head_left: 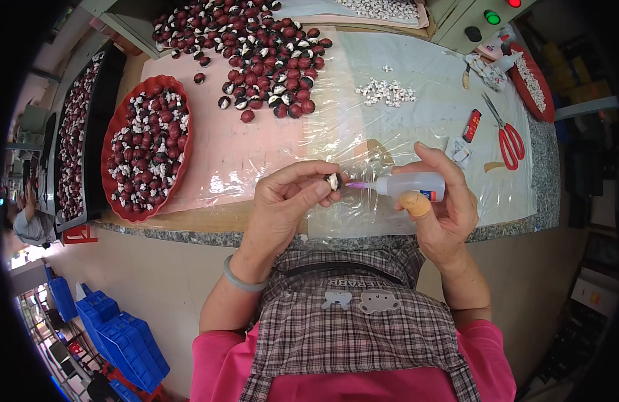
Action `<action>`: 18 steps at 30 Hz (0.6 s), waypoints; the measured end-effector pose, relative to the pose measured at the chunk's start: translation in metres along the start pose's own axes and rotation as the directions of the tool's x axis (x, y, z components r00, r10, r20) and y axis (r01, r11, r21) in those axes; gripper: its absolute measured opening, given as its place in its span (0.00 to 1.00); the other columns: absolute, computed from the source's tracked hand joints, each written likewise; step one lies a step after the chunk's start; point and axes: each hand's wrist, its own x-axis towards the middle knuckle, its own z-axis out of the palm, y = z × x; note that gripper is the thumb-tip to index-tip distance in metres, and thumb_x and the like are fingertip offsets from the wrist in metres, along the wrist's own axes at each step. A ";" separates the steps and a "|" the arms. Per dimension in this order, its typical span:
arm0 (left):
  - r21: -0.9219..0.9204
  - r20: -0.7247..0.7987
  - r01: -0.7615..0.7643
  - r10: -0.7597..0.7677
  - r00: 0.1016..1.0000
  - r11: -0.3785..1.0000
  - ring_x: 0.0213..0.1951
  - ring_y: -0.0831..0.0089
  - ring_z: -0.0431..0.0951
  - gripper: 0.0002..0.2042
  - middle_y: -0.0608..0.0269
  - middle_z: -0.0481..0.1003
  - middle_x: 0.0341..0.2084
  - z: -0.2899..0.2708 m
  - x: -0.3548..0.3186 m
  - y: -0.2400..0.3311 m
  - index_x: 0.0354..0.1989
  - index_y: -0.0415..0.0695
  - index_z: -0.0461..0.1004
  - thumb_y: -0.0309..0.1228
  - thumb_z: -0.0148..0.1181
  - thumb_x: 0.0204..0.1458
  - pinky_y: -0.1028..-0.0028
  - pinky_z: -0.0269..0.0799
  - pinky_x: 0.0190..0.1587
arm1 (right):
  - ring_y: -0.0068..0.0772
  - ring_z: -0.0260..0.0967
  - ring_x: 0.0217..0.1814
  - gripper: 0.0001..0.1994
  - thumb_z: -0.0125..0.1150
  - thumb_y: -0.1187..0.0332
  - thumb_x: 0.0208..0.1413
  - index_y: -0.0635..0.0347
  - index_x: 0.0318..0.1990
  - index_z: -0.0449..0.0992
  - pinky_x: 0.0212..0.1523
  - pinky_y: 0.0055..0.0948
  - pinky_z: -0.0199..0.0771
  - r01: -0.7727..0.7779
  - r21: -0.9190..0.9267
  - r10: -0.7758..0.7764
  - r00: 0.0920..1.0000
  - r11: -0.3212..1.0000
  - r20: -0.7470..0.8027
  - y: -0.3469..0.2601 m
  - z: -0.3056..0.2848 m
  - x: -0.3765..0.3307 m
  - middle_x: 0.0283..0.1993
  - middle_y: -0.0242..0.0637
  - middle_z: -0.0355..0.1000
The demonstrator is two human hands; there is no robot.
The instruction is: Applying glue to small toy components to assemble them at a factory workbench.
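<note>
My left hand (280, 203) pinches a small round piece (333, 181), black and white on the side that shows, between thumb and fingertips. In my right hand (451, 218) lies a clear squeeze bottle of glue (416, 183), held sideways. Its thin purple nozzle (360, 185) points left, close to the small piece; I cannot tell whether it touches. A tan finger cot (414, 203) covers my right thumb. Beyond my hands, small white bits (388, 92) lie in a loose patch on the plastic-covered table (235, 151).
Dark red, black and white balls (269, 63) are heaped at the back. A red basket (189, 144) of balls with white bits stands left, beside a black tray (98, 154). Red-handled scissors (510, 144), a small red box (471, 126) and a red dish (547, 110) lie right.
</note>
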 end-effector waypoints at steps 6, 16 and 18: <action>0.022 -0.006 0.019 -0.019 1.000 1.000 0.35 0.77 0.78 0.12 0.61 0.78 0.35 -0.001 0.000 -0.001 0.48 0.36 0.75 0.22 0.58 0.56 0.79 0.74 0.40 | 0.23 0.72 0.30 0.23 0.59 0.69 0.59 0.69 0.59 0.63 0.27 0.18 0.73 0.005 -0.045 -0.004 1.000 0.999 0.021 -0.001 0.000 0.000 0.41 0.46 0.75; 0.034 -0.010 0.046 -0.046 0.999 0.998 0.34 0.78 0.78 0.12 0.60 0.78 0.32 0.000 0.001 0.000 0.48 0.35 0.75 0.21 0.59 0.55 0.79 0.74 0.40 | 0.33 0.77 0.39 0.24 0.64 0.68 0.54 0.70 0.55 0.68 0.37 0.26 0.78 0.118 -0.163 -0.114 0.993 0.980 0.034 -0.006 0.002 0.006 0.42 0.47 0.76; 0.036 -0.006 0.051 -0.051 0.999 0.998 0.34 0.78 0.77 0.12 0.60 0.78 0.32 0.000 0.001 0.000 0.48 0.35 0.75 0.21 0.59 0.55 0.79 0.74 0.40 | 0.36 0.78 0.39 0.24 0.67 0.68 0.50 0.69 0.54 0.70 0.37 0.27 0.78 0.112 -0.170 -0.110 0.994 0.979 0.023 -0.007 0.002 0.006 0.44 0.47 0.76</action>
